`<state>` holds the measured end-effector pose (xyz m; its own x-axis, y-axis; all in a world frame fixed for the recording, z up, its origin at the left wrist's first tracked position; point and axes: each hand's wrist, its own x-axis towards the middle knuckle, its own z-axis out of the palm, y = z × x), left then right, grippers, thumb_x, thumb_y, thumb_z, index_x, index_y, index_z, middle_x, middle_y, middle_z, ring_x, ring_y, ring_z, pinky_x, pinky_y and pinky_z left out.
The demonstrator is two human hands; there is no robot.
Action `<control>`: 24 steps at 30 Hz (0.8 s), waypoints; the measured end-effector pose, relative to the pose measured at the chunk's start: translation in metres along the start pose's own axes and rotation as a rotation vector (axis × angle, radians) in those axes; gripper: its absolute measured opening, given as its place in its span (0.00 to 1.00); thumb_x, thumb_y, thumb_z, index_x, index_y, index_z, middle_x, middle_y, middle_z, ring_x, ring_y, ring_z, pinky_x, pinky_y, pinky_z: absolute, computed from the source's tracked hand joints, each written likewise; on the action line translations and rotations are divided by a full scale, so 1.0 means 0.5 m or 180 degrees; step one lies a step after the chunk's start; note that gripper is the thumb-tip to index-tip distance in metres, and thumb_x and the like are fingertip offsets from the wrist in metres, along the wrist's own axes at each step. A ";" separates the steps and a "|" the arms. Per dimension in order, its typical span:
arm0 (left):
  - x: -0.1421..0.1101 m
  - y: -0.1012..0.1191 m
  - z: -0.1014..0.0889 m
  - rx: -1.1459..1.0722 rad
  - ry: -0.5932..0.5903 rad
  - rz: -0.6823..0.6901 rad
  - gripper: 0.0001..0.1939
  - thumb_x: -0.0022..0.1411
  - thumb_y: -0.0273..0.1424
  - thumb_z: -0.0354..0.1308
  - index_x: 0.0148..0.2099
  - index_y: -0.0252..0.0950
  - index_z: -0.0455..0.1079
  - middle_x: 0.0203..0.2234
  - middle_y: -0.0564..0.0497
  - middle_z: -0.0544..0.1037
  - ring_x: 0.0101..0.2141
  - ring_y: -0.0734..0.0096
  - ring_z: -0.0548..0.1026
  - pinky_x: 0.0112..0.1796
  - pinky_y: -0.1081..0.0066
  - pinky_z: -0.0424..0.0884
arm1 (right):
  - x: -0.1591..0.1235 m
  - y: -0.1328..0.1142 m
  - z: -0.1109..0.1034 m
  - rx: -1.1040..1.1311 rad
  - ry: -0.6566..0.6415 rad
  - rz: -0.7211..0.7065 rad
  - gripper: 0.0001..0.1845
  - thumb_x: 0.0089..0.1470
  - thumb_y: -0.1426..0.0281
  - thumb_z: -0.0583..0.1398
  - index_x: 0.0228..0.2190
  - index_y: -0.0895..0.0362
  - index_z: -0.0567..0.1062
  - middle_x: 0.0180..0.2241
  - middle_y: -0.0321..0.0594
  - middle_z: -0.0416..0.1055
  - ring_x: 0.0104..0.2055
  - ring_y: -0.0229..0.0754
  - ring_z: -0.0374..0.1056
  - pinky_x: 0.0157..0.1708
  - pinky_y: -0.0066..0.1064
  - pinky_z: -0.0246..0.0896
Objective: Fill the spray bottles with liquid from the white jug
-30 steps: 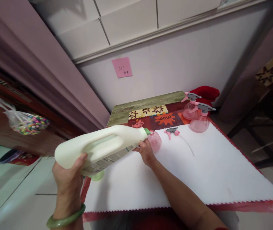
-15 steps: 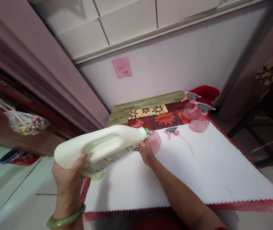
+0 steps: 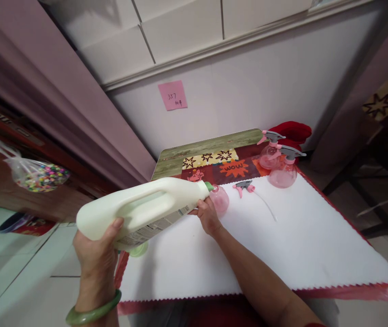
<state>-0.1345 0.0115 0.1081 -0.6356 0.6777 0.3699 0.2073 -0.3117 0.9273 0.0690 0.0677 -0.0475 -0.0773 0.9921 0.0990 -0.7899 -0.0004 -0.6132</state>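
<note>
A large pale green detergent jug (image 3: 153, 200) lies tipped on its side in the air. My left hand (image 3: 98, 245), with a green bangle on the wrist, is wrapped round its base end. Fingers of my right hand (image 3: 209, 215) grip the jug just below its neck. The green spout (image 3: 209, 185) meets the mouth of a round pink spray bottle body (image 3: 220, 200) standing on the table; any liquid flowing there cannot be made out. To the right of that bottle lies a grey and pink spray head (image 3: 244, 186) with its clear tube.
Two pink spray bottles with heads on, one nearer (image 3: 282, 175) and one behind (image 3: 269, 156), stand at the table's back right. A green cap (image 3: 139, 250) sits at the left edge of the white tabletop (image 3: 282, 245). A bag of coloured beads (image 3: 40, 176) hangs at left.
</note>
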 end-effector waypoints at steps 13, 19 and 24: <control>0.001 -0.001 0.001 0.0048 0.0018 0.0022 0.27 0.30 0.28 0.76 0.39 0.33 0.79 0.34 0.52 0.82 0.32 0.72 0.76 0.32 0.76 0.76 | 0.001 0.002 0.000 -0.0042 0.0027 0.0016 0.24 0.54 0.59 0.64 0.51 0.51 0.70 0.51 0.43 0.77 0.52 0.51 0.74 0.44 0.45 0.79; 0.002 0.000 -0.002 0.0108 0.0012 0.0030 0.26 0.31 0.28 0.76 0.39 0.33 0.79 0.34 0.52 0.82 0.32 0.72 0.76 0.32 0.76 0.76 | 0.002 0.004 -0.001 -0.0023 0.0044 0.0019 0.23 0.54 0.60 0.63 0.51 0.51 0.70 0.50 0.43 0.77 0.51 0.50 0.75 0.43 0.45 0.79; 0.001 0.000 0.001 0.0051 -0.0007 0.0034 0.25 0.31 0.28 0.75 0.38 0.34 0.79 0.34 0.52 0.82 0.32 0.72 0.76 0.32 0.75 0.76 | 0.002 0.005 -0.003 -0.0026 0.0029 0.0015 0.24 0.54 0.59 0.63 0.51 0.51 0.70 0.50 0.43 0.77 0.51 0.50 0.75 0.43 0.46 0.79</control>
<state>-0.1346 0.0123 0.1084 -0.6316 0.6758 0.3799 0.2260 -0.3082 0.9241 0.0678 0.0686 -0.0500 -0.0756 0.9932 0.0890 -0.7845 -0.0042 -0.6201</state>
